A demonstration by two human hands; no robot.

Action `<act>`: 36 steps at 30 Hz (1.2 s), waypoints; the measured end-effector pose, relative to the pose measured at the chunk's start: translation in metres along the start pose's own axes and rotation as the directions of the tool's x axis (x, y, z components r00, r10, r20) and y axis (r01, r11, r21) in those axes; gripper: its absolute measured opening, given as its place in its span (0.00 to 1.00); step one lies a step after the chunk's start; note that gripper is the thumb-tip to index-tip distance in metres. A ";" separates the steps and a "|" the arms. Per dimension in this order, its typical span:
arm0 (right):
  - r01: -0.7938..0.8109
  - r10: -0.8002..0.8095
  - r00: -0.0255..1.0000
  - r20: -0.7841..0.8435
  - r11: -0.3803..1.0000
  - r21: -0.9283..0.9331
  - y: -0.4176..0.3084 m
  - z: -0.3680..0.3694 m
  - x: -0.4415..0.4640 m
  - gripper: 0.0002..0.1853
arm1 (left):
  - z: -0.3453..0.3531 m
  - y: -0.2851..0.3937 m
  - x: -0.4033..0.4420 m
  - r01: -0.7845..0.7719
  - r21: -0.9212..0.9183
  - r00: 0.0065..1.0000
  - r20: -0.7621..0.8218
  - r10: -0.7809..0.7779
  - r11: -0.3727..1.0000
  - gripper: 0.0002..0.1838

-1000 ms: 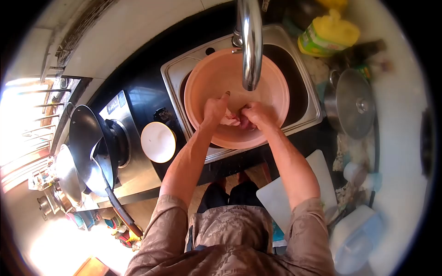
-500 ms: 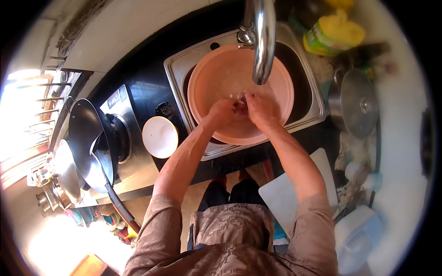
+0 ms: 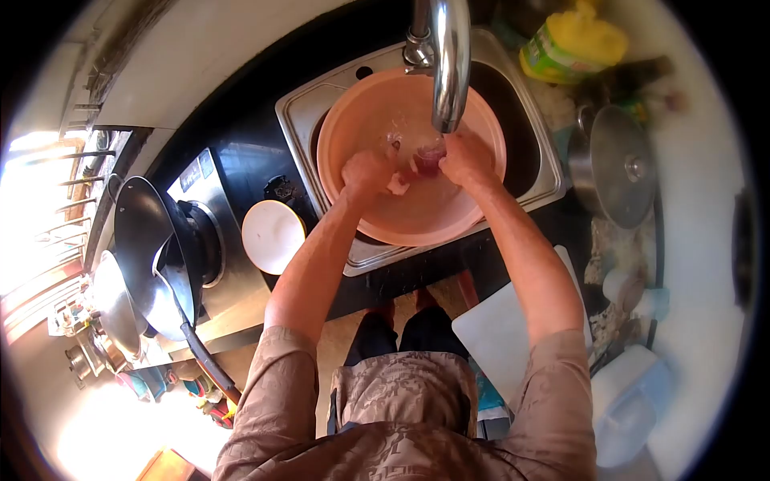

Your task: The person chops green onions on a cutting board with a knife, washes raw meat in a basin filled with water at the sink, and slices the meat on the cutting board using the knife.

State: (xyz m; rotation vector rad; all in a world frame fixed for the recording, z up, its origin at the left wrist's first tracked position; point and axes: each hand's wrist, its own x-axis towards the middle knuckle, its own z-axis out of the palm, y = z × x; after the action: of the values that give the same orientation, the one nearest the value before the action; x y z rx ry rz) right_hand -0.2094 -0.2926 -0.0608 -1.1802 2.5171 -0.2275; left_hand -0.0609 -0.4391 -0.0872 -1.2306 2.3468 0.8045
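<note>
A large pink basin point(image 3: 353, 104) with cloudy water sits in the steel sink. Reddish-pink pieces that look like meat point(image 3: 427, 160) lie in the water between my hands. At the left side of the basin my left hand point(image 3: 367, 172) has its fingers curled beside a pale piece point(image 3: 399, 183); whether it grips that piece is unclear. My right hand point(image 3: 468, 159) is closed at the right, its fingertips pinched at the edge of the reddish meat. The chrome faucet point(image 3: 451, 72) hangs over the basin and partly overlaps the view near my right hand.
Left of the sink point(image 3: 298, 108) stand a white bowl point(image 3: 273, 237) and a black wok point(image 3: 148, 248) with a ladle. To the right are a lidded steel pot point(image 3: 622, 167), a yellow bottle point(image 3: 573, 44) and a white cutting board point(image 3: 501, 325).
My hands, close together half a second ago, have moved apart to either side of the basin. The meat between them shows more clearly. The whole view has shifted slightly.
</note>
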 end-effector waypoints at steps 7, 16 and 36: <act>0.283 -0.282 0.903 -0.324 0.958 -0.047 -0.031 0.069 -0.030 0.04 | 0.014 -0.023 -0.009 -0.174 -0.577 0.972 0.027 0.232 0.798 0.19; -0.403 0.118 0.895 0.430 0.626 0.668 -0.010 0.077 -0.012 0.25 | 0.025 -0.023 -0.012 0.399 -0.722 0.829 0.547 0.113 0.565 0.16; -0.427 0.146 0.884 0.444 0.639 0.639 0.007 0.073 -0.008 0.13 | 0.043 0.038 -0.036 -0.311 -0.007 0.938 -0.161 0.306 0.950 0.27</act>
State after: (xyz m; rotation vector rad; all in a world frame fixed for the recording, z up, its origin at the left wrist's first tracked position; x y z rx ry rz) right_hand -0.1818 -0.2819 -0.1278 -0.4169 1.9254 -0.7704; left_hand -0.0706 -0.3718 -0.0886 -0.9812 2.7112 0.8727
